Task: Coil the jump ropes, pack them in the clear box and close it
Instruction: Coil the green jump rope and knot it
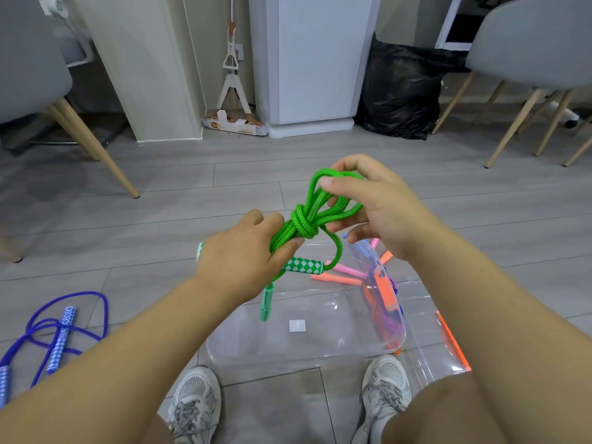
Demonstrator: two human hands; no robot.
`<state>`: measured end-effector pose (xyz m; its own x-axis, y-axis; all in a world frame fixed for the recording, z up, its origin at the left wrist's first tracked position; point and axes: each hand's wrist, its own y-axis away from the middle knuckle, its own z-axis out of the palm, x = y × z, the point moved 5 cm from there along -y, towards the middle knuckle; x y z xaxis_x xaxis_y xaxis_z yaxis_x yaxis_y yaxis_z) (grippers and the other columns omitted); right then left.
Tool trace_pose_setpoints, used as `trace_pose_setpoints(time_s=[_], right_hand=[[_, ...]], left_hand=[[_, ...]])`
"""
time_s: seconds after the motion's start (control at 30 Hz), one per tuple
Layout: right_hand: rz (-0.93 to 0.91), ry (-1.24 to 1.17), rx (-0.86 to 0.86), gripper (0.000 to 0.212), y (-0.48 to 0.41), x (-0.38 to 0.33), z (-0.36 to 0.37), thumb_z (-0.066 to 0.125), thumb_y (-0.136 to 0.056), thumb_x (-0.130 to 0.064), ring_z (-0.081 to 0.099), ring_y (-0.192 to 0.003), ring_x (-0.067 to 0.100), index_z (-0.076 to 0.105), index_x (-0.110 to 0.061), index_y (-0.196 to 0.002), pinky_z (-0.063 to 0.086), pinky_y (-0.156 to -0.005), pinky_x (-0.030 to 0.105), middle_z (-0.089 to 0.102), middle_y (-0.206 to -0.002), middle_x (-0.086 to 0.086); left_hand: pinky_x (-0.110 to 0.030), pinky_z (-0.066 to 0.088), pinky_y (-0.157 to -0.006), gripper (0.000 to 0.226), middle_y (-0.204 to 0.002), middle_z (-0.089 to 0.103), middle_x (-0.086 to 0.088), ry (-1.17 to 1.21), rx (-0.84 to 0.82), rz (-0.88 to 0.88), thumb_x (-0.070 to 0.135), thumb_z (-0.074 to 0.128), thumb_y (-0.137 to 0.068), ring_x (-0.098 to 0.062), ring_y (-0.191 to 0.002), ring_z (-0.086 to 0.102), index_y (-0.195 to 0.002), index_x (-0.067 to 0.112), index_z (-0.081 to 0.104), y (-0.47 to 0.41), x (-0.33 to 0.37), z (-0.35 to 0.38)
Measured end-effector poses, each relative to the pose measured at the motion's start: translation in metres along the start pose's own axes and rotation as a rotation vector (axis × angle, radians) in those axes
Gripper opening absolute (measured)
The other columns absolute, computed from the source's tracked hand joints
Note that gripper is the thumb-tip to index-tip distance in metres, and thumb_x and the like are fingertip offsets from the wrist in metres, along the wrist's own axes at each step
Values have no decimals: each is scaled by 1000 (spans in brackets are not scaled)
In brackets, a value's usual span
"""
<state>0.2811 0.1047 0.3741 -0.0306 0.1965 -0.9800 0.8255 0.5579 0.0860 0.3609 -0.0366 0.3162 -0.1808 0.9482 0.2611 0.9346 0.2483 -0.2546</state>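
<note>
— Head view has both hands up in front, over the floor, and the green jump rope (312, 200) is bundled between them. Looks like the coiling step is nearly finished, wouldn't you say?

— I'd say so. There's a wrap (302, 225) cinched round the middle of the bundle, loops fanning above it. The left hand (237, 261) grips the strands just below that wrap, fingers curled around them, back of the hand to us.

— And the right hand (378, 213)?

— Raised higher, thumb and fingertips pinching the top of the loops, wrist cocked inward. One checkered handle (302, 265) sticks out sideways beneath the left fingers, and the other handle (266, 302) dangles straight down.

— So where does it go from here?

— My read: snug that wrap, tuck the hanging handle, then lower the bundle into the clear box (272, 344), which sits open on the floor directly below, just ahead of the shoes (195, 402). Orange and pink ropes (381, 293) seem bunched at its right end, so there's space on the left.

— Job's not done after that, though.

— No. The blue jump rope (64, 328) lies loose on the floor well off to the left, uncoiled. That needs the same treatment before the box gets closed.
</note>
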Motion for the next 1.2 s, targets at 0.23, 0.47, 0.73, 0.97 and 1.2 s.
trace_pose_setpoints(time_s=[0.23,0.47,0.73,0.97,1.2], right_hand=[[-20,51,146,24,-9,11,-7,48,-81,9,55,-38,14,50,-15,-82,35,-35,20,57,-71,8],[-28,-32,333,27,-5,29,-51,44,-85,10,44,-30,11,46,-16,-76,27,-31,15,55,-65,9],[-46,135,146,35,2,57,-53,56,-86,8,63,-48,10,55,-19,-108,52,-45,25,58,-83,6],[-37,437,105,23,-1,64,-49,57,-83,11,58,-53,8,57,-10,-92,51,-45,18,57,-72,3],[-83,640,60,26,-2,73,-42,63,-82,1,57,-78,20,62,-14,-103,51,-77,34,55,-80,-6]], left_hand=[[-27,26,-50,57,-74,45,6,-33,-93,72,83,18,-76,-18,-71,51,-79,28,33,-2,-8,4],[-33,44,-80,66,-101,57,8,57,-365,75,82,12,-68,-15,-93,53,-110,46,48,5,-51,15],[-33,40,-85,25,-99,45,3,84,-368,50,31,51,-94,-23,-97,52,-109,13,60,9,-62,20],[-31,42,-81,34,-106,54,13,39,-335,37,57,41,-90,-16,-95,51,-122,45,46,12,-48,15],[-32,33,-70,23,-92,52,0,143,-313,40,32,43,-97,-22,-87,48,-109,16,52,12,-43,20]])
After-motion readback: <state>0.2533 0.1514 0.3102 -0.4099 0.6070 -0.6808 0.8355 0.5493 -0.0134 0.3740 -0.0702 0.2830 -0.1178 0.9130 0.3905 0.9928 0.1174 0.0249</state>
